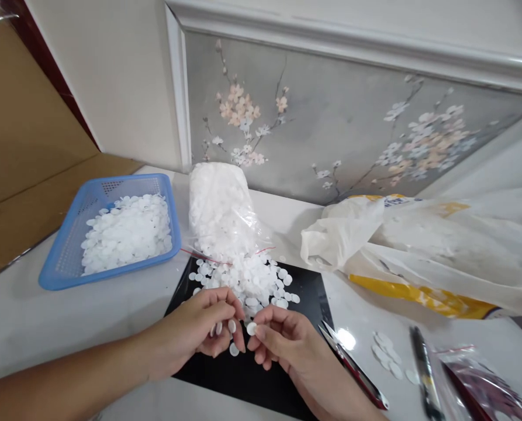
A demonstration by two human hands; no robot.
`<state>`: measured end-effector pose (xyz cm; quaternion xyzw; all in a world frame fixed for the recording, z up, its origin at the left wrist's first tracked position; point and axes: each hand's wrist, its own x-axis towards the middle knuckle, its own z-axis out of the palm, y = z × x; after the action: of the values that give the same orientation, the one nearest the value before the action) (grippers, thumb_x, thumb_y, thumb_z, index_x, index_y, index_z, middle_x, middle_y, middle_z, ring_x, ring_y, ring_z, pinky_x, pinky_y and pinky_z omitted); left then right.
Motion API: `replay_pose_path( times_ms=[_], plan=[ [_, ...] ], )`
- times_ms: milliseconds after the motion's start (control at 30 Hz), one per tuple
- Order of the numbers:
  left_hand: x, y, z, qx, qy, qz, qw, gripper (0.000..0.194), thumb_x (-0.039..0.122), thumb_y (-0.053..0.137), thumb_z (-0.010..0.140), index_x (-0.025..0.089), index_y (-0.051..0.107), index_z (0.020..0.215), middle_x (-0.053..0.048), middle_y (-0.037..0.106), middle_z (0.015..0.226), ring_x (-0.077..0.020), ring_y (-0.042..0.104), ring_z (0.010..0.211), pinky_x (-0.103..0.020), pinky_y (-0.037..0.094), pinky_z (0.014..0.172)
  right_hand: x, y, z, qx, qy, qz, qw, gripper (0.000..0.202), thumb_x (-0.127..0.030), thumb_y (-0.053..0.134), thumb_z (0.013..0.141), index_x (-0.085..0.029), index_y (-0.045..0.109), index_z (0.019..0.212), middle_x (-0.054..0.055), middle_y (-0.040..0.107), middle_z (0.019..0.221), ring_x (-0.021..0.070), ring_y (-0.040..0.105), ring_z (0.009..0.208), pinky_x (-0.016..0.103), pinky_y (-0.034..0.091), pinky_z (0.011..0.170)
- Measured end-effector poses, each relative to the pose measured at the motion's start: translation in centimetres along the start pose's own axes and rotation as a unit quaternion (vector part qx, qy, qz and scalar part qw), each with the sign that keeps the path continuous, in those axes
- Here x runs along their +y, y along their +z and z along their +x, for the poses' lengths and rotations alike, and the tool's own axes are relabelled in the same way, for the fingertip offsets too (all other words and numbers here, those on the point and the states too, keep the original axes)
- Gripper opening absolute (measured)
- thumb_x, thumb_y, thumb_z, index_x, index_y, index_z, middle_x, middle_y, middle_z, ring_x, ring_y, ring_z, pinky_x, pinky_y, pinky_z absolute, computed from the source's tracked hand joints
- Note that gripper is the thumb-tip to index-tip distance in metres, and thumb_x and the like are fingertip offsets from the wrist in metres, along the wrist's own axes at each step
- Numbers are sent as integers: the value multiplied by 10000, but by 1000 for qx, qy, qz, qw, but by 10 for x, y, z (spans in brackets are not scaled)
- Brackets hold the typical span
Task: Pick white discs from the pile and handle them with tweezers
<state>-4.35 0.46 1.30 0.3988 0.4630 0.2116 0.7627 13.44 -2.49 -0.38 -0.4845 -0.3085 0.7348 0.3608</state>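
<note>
Right hand (282, 339): white disc (251, 328) pinched at its edge, thumb against index finger. Left hand (212, 318): fingers curled loosely about several similar discs (231, 325). Judged light, thin, fairly stiff, perhaps slick (by eye only); rim hold seems best. Scissors-like tool (356, 369) just right of right hand, a likely snag. Beyond both hands: disc pile (252, 283), then clear bag (219, 204). Beyond-left of left hand: blue basket (61, 263).
</note>
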Motion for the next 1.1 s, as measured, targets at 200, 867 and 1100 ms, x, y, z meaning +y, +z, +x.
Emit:
replay_pose_path(
  times_ms=[200, 867, 1100],
  plan=[
    [-1, 3, -3, -13, -17, -14, 1000, 353, 471, 435, 905, 154, 557, 810, -58, 678, 663, -55, 446, 419, -233, 136, 430, 2, -3, 1, 54, -118, -168, 977, 244, -398, 733, 739, -164, 664, 720, -4, 618, 628, 111, 507, 583, 227, 401, 570],
    [-8, 1, -1, -47, 40, 22, 998, 314, 453, 654, 794, 169, 574, 900, -18, 690, 741, -76, 494, 515, -229, 281, 531, -3, 3, -6, 39, -67, 10, 997, 338, -428, 834, 633, -155, 633, 631, 4, 613, 623, 109, 501, 577, 233, 384, 569],
    [1, 5, -4, 7, 1, 25, 1000, 243, 385, 523, 854, 162, 589, 782, -20, 678, 675, -87, 508, 520, -236, 202, 492, -2, 3, -5, 27, -25, 42, 998, 339, -410, 848, 608, -157, 623, 621, 11, 613, 621, 112, 493, 579, 234, 375, 568]
  ],
)
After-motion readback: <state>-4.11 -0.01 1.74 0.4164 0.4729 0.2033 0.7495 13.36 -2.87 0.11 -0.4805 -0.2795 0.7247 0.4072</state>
